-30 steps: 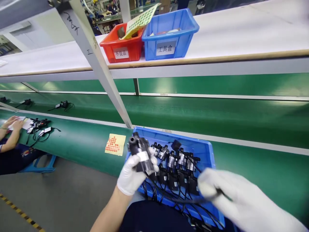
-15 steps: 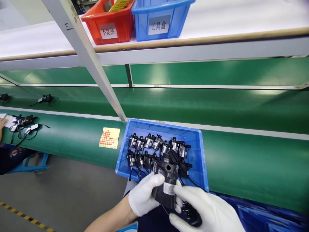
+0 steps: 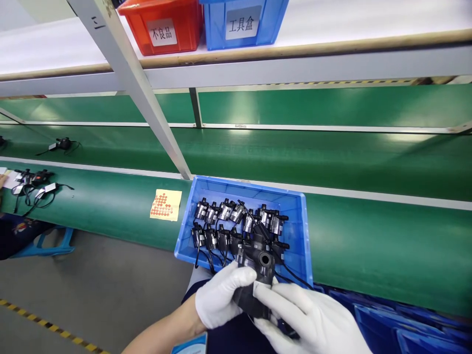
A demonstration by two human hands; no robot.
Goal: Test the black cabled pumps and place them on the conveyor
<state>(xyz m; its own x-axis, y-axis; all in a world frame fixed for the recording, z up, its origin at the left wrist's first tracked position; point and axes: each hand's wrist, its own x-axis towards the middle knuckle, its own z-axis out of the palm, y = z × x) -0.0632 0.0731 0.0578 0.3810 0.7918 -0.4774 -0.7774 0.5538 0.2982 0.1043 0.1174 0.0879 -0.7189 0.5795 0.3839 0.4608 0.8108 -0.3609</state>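
Note:
A black pump-like device (image 3: pixel 248 300) with a round port on top is held up in front of me, over the near edge of a blue bin. My gloved left hand (image 3: pixel 223 295) grips it from the left, thumb on its upper side. On its right, my gloved right hand (image 3: pixel 309 312) lies with fingers against the device, over its white label; a bundle of black cable sits under that palm, mostly hidden. In the blue bin (image 3: pixel 306 231) several similar devices (image 3: pixel 224 210) stand in rows with their cables.
Left of the bin lies a yellow sheet of red round stickers (image 3: pixel 165 205) on the green bench (image 3: pixel 110 201). Farther left are more devices (image 3: pixel 37 179) near another person. A slanted post (image 3: pixel 147 98) and a shelf with a red bin (image 3: pixel 165 29) and blue box (image 3: pixel 241 24) stand ahead.
My right hand's fingers have moved left over the label, covering most of it. The device has tilted slightly, and the view has shifted a little.

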